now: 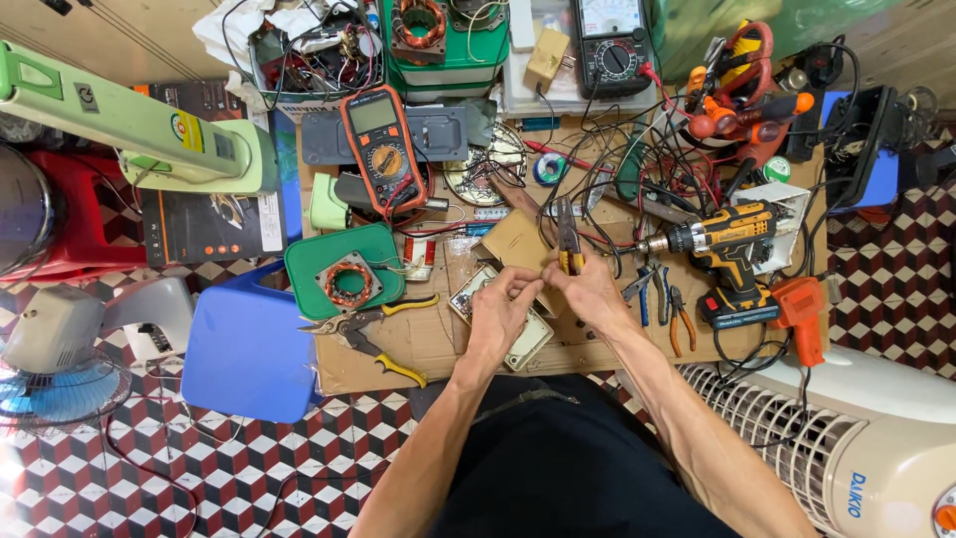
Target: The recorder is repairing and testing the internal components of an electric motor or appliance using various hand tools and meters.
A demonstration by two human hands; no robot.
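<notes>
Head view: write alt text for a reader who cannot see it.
Over a cluttered cardboard-topped workbench, the right hand grips yellow-handled pliers while the left hand pinches something small beside them. An orange multimeter, a cordless drill and tangled wires surround them.

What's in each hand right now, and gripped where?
Right hand holds pliers by the yellow handles, jaws pointing away. Left hand pinches something small at its fingertips; too small to identify.

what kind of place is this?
Likely a small electrical repair workbench, perhaps in a home. The cluttered table holds an orange multimeter, a wound copper motor coil and a yellow cordless drill; the right hand holds pliers.
</notes>
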